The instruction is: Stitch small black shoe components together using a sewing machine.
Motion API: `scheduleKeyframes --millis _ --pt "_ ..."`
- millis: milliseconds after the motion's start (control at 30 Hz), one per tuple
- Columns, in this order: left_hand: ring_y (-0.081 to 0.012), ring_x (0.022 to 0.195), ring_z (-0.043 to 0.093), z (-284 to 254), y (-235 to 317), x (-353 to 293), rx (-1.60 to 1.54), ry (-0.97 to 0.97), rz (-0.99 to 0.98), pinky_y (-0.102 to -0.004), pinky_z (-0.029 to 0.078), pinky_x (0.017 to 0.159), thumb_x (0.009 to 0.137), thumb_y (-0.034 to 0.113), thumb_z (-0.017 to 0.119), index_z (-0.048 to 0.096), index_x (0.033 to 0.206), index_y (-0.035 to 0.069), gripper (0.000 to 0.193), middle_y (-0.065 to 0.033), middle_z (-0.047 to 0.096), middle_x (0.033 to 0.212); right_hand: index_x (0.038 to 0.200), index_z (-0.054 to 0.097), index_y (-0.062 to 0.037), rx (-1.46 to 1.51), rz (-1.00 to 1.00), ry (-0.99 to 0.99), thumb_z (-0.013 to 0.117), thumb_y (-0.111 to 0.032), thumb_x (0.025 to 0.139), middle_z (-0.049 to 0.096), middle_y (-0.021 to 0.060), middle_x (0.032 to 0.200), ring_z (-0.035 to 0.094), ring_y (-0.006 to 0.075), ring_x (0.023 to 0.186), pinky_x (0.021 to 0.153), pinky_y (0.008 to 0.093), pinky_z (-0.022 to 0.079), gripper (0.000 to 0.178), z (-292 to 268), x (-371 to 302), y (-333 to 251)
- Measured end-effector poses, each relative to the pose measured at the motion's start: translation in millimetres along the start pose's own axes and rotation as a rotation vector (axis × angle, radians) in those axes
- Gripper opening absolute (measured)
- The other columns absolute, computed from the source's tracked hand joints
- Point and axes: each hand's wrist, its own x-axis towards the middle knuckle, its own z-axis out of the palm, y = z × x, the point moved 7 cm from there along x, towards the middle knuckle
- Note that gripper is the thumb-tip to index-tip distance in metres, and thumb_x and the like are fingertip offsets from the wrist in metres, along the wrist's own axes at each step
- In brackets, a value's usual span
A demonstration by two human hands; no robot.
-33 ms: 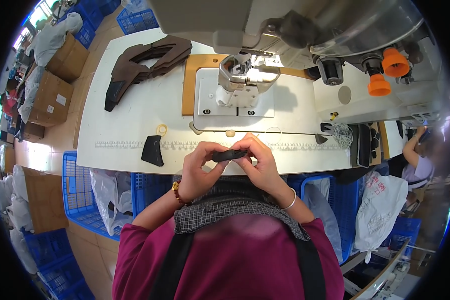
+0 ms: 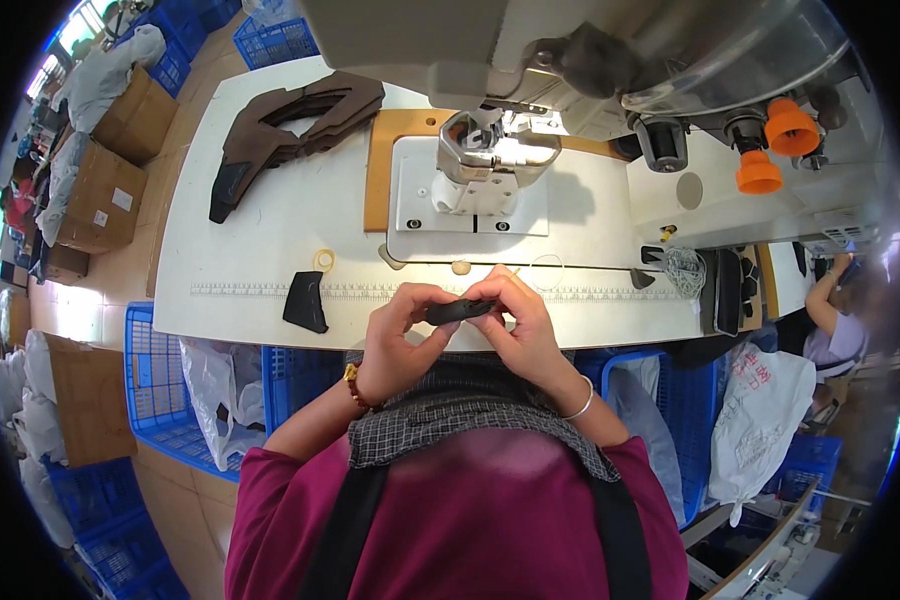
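Between both hands, above the table's front edge, is a small black piece of material [image 2: 452,311], seemingly folded or layered. My left hand [image 2: 406,328] pinches one end between thumb and fingers. The other end is gripped by my right hand [image 2: 519,325], where a thin yellowish strip or stick also shows by the fingers; whether it is held I cannot tell. A flat black cut piece [image 2: 306,301] lies left of my left hand, across a printed ruler strip [image 2: 240,290]. Beyond my hands stands a sewing machine, its presser area [image 2: 485,150] over a white plate [image 2: 470,208].
A stack of brown cut pieces [image 2: 280,130] lies at the table's far left. Pale thread [image 2: 685,268] and dark pieces sit at the right. Blue baskets [image 2: 155,385] flank my lap. Orange-capped knobs [image 2: 790,126] hang at upper right. Another person's arm [image 2: 822,300] shows far right.
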Motion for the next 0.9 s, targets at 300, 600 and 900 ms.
scheduleKeyframes --millis 300,600,900 --pt "-0.0162 0.085 0.069 -2 -3 8 0.008 -0.001 -0.11 -0.0294 0.057 0.077 0.092 -0.001 0.062 0.059 0.115 -0.002 0.023 -0.0106 0.068 0.098 0.103 0.061 -0.0008 -0.1 0.073 -0.06 0.066 0.005 0.084 0.054 0.0023 0.085 0.046 0.0073 0.064 0.055 0.0209 0.037 0.021 0 9 -7" --pt "-0.0124 0.097 0.061 -5 -37 12 -0.681 -0.182 -0.528 -0.0295 0.05 0.088 0.101 0.019 0.056 0.058 0.12 -0.002 0.029 -0.0078 0.064 0.109 0.106 0.054 -0.0052 0.731 0.57 -0.18 0.053 -0.008 0.099 0.05 -0.0023 0.074 0.036 0.0023 0.053 0.046 0.0179 0.029 0.007 6 0 26" --pt "-0.0144 0.105 0.061 1 -33 5 -0.577 -0.515 -0.51 -0.0285 0.046 0.095 0.088 0.031 0.074 0.063 0.116 -0.005 0.047 -0.0063 0.066 0.11 0.096 0.053 -0.0072 0.841 0.706 -0.447 0.051 -0.005 0.098 0.049 -0.0019 0.063 0.037 0.0032 0.048 0.041 0.0192 0.027 0.004 17 -5 8"
